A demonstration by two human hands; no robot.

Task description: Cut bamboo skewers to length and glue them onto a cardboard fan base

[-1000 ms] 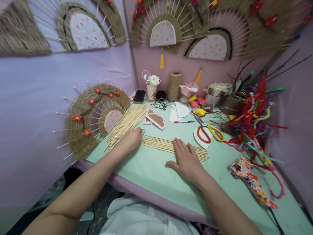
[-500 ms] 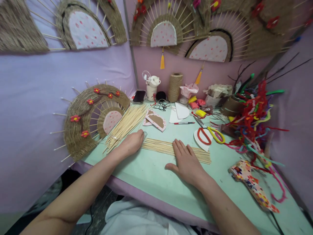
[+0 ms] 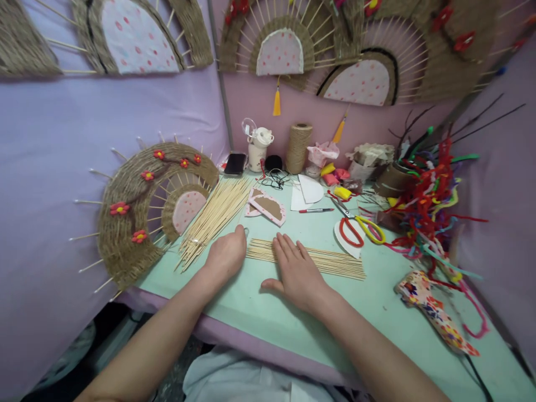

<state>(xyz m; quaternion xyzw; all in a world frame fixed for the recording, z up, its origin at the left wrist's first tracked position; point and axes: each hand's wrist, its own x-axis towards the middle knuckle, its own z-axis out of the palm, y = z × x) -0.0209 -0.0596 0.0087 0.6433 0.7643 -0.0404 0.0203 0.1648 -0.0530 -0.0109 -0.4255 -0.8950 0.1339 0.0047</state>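
Skewer row point(image 3: 335, 262) under flat open right hand point(image 3: 295, 273), left hand point(image 3: 226, 257) fisted beside, second skewer pile point(image 3: 215, 215).

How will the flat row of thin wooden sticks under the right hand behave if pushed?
Probably light and stiff: the wooden sticks lie thin and straight. Loose on the smooth table, they would likely roll apart and scatter if pushed sideways.

thin skewer row point(image 3: 330, 261), flat on table

Green table point(image 3: 377, 304): skewers point(image 3: 335, 261), scissors point(image 3: 360, 229), pen point(image 3: 316, 210), twine spool point(image 3: 298, 148).
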